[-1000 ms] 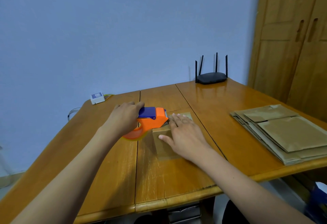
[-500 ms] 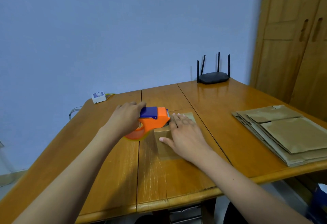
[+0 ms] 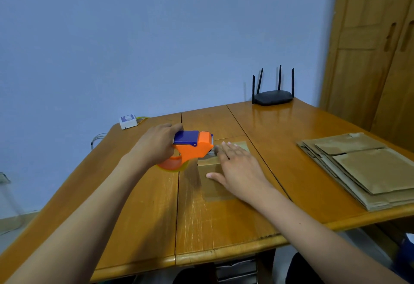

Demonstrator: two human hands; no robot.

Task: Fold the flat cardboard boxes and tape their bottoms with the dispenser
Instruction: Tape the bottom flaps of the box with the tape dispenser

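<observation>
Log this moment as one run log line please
step: taping box bottom | left hand: grips orange tape dispenser at folded cardboard box edge | right hand: flat, pressing box | flat box stack: waiting, table right

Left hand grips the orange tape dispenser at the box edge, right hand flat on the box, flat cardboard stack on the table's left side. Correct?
Not quite: the head view shows the flat cardboard stack on the table's right side. The rest holds: left hand grips the orange tape dispenser, right hand flat on the box.

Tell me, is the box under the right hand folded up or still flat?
Folded up: the box shows a side wall and stands above the table.
</observation>
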